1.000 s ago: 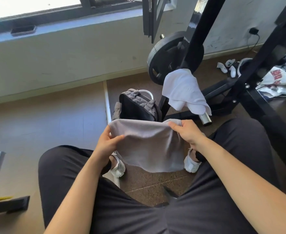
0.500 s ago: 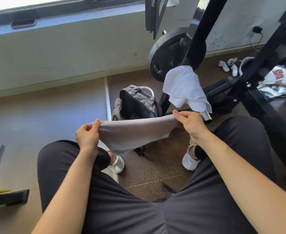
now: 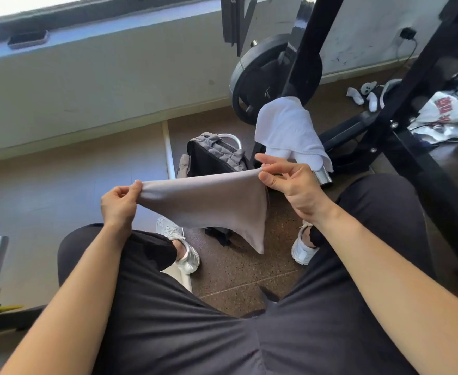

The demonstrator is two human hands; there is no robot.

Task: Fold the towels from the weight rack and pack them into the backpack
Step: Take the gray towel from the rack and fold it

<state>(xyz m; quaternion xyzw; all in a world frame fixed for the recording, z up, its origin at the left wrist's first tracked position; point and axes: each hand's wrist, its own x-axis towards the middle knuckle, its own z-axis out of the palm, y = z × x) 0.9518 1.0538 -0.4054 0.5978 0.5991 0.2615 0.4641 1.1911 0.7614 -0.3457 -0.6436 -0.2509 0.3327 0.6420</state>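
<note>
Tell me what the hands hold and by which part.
A grey towel, stretched between both hands: the left hand pinches its upper left corner, the right hand pinches its upper right corner. The rest hangs free.

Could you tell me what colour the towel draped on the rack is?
The draped towel is plain white, head view.

Loose trousers (image 3: 195, 334) of dark charcoal cloth are worn, creased over both thighs and gathered at the hems above the ankles. 2 white trainers are seen: the left shoe (image 3: 173, 234) with grey mesh panels, the right shoe (image 3: 301, 251) laced in white under a dark sock (image 3: 314, 236). The left forearm (image 3: 73, 280) and right forearm (image 3: 385, 266) are uncovered; short nails are shown on the right hand (image 3: 290, 185).
</note>
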